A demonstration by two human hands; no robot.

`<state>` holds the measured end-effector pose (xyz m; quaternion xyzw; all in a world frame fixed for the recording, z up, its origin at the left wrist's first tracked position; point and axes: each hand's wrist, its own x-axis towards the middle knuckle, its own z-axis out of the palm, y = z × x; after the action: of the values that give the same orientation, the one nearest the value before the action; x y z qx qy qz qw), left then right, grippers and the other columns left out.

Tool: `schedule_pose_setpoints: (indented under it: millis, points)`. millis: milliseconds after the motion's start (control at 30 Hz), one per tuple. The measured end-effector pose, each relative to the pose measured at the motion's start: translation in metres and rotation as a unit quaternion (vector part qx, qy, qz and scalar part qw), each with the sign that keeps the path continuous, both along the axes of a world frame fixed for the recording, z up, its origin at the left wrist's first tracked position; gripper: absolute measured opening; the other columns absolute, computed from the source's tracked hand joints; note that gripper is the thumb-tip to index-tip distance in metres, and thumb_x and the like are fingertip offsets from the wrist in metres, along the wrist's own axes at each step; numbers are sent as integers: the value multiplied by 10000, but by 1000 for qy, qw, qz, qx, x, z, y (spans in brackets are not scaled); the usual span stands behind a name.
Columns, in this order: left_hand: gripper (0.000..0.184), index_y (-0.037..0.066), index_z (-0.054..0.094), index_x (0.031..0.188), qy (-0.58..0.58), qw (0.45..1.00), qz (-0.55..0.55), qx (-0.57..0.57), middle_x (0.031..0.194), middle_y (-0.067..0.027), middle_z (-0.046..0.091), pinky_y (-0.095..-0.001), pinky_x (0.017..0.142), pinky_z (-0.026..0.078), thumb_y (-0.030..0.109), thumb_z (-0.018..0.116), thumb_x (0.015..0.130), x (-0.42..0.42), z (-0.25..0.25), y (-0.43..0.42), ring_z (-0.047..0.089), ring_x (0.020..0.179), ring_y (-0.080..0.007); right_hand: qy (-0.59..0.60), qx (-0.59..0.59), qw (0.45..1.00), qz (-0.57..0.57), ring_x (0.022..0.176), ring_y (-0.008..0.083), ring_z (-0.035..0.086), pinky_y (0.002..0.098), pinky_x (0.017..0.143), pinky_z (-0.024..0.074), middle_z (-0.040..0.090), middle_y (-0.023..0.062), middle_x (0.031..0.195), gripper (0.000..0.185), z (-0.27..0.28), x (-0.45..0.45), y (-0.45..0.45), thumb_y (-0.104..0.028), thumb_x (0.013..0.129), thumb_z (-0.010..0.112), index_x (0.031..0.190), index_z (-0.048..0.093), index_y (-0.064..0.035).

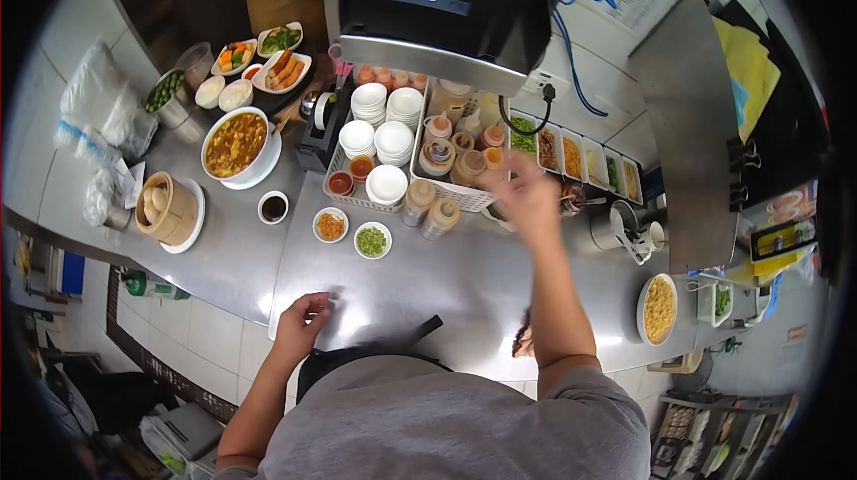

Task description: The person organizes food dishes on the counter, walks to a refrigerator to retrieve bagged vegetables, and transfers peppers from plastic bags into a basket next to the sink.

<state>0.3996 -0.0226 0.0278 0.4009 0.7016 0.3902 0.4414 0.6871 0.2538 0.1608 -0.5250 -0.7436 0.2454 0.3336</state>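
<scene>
The table (228, 270) carries a white basket (451, 196) packed with sauce bottles and jars, their contents red, orange and brown. Over its front right corner is the right hand (527, 194), blurred; whether it holds anything I cannot tell. To that basket's left, a second basket (364, 203) holds stacked white dishes and two cups of reddish sauce; two tan-filled bottles (430, 211) stand just in front, between the two. A row of narrow trays (573, 178) right of the bottle basket holds chopped greens and orange and brown toppings. On the left, a large white bowl (267, 154) of brown soup sits on a plate, and a round steamer (179, 212) with pale buns tilts on another. At far right, an oval bowl (643, 318) holds yellow food. Near the centre are small bowls of orange bits (330, 226) and chopped green (372, 241), with a cup of dark liquid (273, 207) to their left. Nearer the body, the left hand (308, 312) hangs loosely curled, fingers and thumb apart, nothing visible in it.
</scene>
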Motion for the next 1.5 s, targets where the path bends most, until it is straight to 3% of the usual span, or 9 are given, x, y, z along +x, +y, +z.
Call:
schedule_pose_setpoints:
  millis: [67,267,333,433,500,600,867,1400,1500]
  points:
    - [288,10,600,1137,-18,999,26,-4,993,-89,659,-286,792,496,56,621,854,-2,-5,-2,622,903,-153,169,58,982,-58,643,94,597,245,555,469,665,57,845,386,9,25,47,-226,784,728,1080,612,-7]
    - [282,9,600,1138,-51,998,28,-2,1008,-92,657,-284,813,487,57,617,860,2,-16,3,617,915,-155,105,11,994,-29,637,114,611,258,550,470,666,67,835,389,40,16,159,-227,776,712,1069,613,8]
    - [284,9,599,1140,-65,997,29,-4,1011,-95,656,-284,817,486,58,617,861,3,-15,5,616,920,-155,-84,2,996,20,793,179,640,296,674,504,666,104,958,433,46,-11,170,-258,758,721,1093,613,-5]
    - [285,9,598,1143,-53,998,31,-8,1006,-97,656,-282,816,487,58,616,863,0,-14,9,617,921,-156,-72,-9,977,199,965,242,613,332,837,486,626,139,1116,502,5,-37,221,-304,729,760,1120,613,-25]
    - [280,9,598,1139,-53,998,45,-4,1015,-95,657,-277,811,487,63,615,865,-4,-16,9,618,918,-152,-147,20,937,316,1179,295,515,353,987,398,550,179,1271,707,-4,-66,217,-374,717,758,1292,511,-44]
    - [273,3,598,1132,-70,995,70,-26,1028,-91,660,-274,810,486,58,614,865,-8,-23,9,618,916,-147,-190,-23,940,283,1230,300,465,359,1016,372,512,182,1313,737,7,-84,200,-420,707,754,1310,503,-79]
    - [264,-6,594,1126,-81,995,59,-3,1037,-83,660,-268,809,483,38,608,866,-15,-24,17,618,919,-145,-70,-7,970,233,1133,287,541,365,973,406,604,139,1192,648,-1,-55,223,-421,670,771,1214,594,-118]
    - [263,-10,573,1140,-114,992,58,-20,1069,-89,643,-272,878,460,19,585,879,-22,-31,25,601,987,-152,-79,0,986,148,1073,277,576,372,936,431,639,123,1117,574,22,-36,235,-404,663,774,1140,637,-117]
    - [255,-13,560,1145,-110,992,48,-40,1098,-92,631,-277,923,446,10,564,891,-22,-32,24,587,1035,-156,-177,9,977,117,1061,275,582,374,930,436,645,120,1104,560,32,-31,230,-401,662,775,1127,645,-117]
